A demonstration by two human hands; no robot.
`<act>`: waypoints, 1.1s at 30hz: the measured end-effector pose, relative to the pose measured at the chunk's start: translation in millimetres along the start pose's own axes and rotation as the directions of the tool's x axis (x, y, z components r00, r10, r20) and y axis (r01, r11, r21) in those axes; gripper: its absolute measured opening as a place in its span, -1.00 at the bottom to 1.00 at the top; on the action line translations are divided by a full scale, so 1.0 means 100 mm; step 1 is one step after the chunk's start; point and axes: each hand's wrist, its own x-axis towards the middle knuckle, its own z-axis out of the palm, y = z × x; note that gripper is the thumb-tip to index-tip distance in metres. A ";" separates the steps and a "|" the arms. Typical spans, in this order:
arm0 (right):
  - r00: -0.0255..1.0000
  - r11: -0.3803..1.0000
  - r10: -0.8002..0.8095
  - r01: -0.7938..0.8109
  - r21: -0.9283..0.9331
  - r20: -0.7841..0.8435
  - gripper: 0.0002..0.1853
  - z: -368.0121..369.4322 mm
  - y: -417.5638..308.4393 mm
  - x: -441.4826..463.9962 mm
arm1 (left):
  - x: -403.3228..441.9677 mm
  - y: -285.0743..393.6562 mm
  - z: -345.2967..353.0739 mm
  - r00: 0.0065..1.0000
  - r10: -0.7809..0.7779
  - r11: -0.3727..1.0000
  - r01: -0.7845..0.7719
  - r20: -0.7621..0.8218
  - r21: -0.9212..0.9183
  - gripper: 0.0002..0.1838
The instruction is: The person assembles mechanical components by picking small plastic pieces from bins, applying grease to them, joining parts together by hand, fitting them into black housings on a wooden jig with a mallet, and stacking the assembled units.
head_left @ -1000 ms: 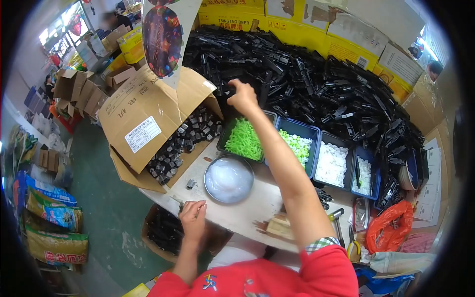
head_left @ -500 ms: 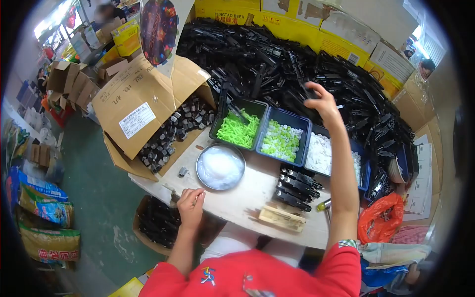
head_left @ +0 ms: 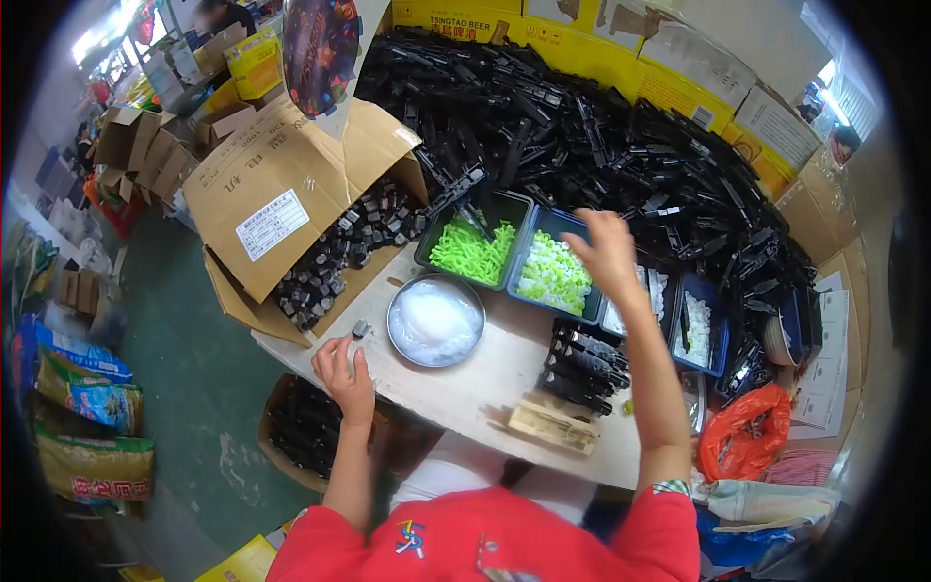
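Observation:
My left hand [head_left: 345, 384] is at the table's left edge, thumb and fingers apart, with nothing visible in it. Just beyond its fingertips lies a small grey metal block [head_left: 360, 329], like a tiny motor. My right hand [head_left: 607, 256], slightly blurred, hovers at the right side of a blue bin of green-and-white small plastic parts [head_left: 551, 276]. Its fingers are spread and I see nothing between them. A bin of bright green plastic pieces [head_left: 472, 250] stands to the left. In front is a round metal dish [head_left: 436, 321] with whitish, plastic-looking contents.
Black plastic parts [head_left: 543, 107] are heaped behind the bins. A cardboard box [head_left: 320, 194] of metal blocks stands left. Stacked black assemblies [head_left: 585, 369] and a wooden block [head_left: 554, 425] lie on the table [head_left: 475, 388]. White-part bins [head_left: 696, 330] and a red bag [head_left: 745, 432] are right.
My right hand has come down and left from the black heap to the bins. My left hand has shifted left and slightly up, its fingers opening beside the grey metal block.

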 end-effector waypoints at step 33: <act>0.873 0.859 0.374 -0.453 0.237 0.313 -0.19 1.27 -1.19 1.14 | -0.16 -0.12 0.29 0.999 -0.045 0.994 0.043 0.018 0.096 -0.75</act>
